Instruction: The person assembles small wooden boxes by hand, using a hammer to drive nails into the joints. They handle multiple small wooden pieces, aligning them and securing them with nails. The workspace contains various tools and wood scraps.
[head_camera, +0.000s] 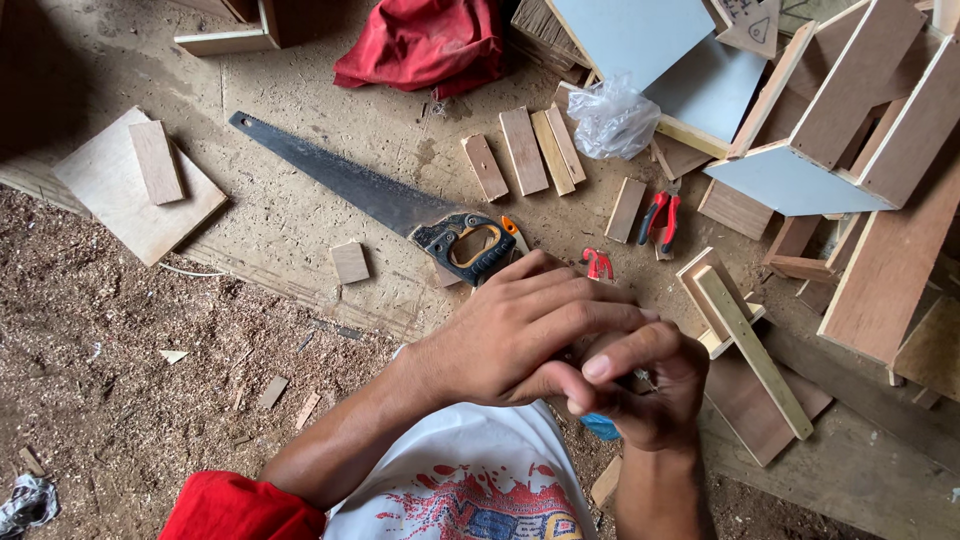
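My left hand lies folded over my right hand low in the middle of the head view, above my lap. My right hand's fingers are curled around something small that my left hand hides; a bit of blue shows under it and a glint of metal near the fingers. Just beyond my left hand a hand saw lies on the board, its black and orange handle close to my knuckles. A small red object rests beside the handle.
Several short wood strips lie past the saw, with red-handled pliers and a crumpled clear plastic bag to the right. Wooden box frames and planks crowd the right side. A red cloth lies at the top. Sawdust covers the ground at left.
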